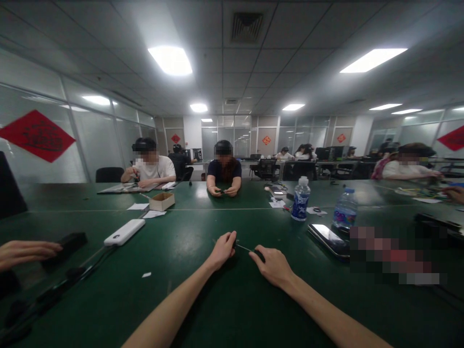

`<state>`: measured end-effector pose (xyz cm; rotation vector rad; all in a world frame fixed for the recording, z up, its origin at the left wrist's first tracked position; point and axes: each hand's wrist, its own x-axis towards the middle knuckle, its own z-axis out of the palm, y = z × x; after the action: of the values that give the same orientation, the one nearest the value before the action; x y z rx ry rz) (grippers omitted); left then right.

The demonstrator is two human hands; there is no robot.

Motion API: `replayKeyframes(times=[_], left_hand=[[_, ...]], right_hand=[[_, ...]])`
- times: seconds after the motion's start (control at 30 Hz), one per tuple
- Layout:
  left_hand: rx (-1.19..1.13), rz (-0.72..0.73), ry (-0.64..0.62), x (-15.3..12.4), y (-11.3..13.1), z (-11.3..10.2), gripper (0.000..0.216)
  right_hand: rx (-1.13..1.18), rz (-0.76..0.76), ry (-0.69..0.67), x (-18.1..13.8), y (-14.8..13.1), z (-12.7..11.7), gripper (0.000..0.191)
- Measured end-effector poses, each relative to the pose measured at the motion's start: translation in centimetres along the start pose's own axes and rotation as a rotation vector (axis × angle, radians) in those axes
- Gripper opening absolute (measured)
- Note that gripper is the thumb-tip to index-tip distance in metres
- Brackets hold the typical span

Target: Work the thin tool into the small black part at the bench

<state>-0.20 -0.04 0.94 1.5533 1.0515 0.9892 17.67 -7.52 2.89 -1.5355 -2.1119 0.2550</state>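
In the middle of the head view, my left hand (224, 252) is closed with its fingers pinched on a small black object (235, 240), mostly hidden by the fingers. My right hand (272, 265) is curled around the dark handle of a screwdriver (245, 248). Its thin metal shaft points left toward the black object; whether the tip touches it I cannot tell. Both hands are just above the green table (195, 246).
A white power bank (124, 232) with cables and a small open box (161, 201) are on the left. Two bottles, one blue-labelled (300, 199), and a phone (329, 239) stand or lie to the right. Another person's hand (29, 252) is at far left; other people sit opposite.
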Motion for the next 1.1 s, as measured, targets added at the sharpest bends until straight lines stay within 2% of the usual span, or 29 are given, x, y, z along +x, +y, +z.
replayKeyframes(times=[0.7, 0.87, 0.97, 1.1], left_hand=[[-0.030, 0.011, 0.045, 0.7, -0.8, 0.2, 0.050], [0.092, 0.020, -0.056, -0.4, 0.5, 0.1, 0.049], [0.113, 0.015, -0.087, -0.8, 0.9, 0.1, 0.049], [0.018, -0.016, -0.051, -0.5, 0.7, 0.2, 0.050]], right_hand=[[-0.078, 0.048, 0.012, 0.0, -0.3, 0.1, 0.034], [-0.005, 0.196, 0.128, 0.8, 1.4, 0.2, 0.042], [0.062, 0.222, 0.150, 1.1, 2.5, -0.1, 0.044], [0.128, 0.091, 0.041, 0.7, 2.1, -0.4, 0.044]])
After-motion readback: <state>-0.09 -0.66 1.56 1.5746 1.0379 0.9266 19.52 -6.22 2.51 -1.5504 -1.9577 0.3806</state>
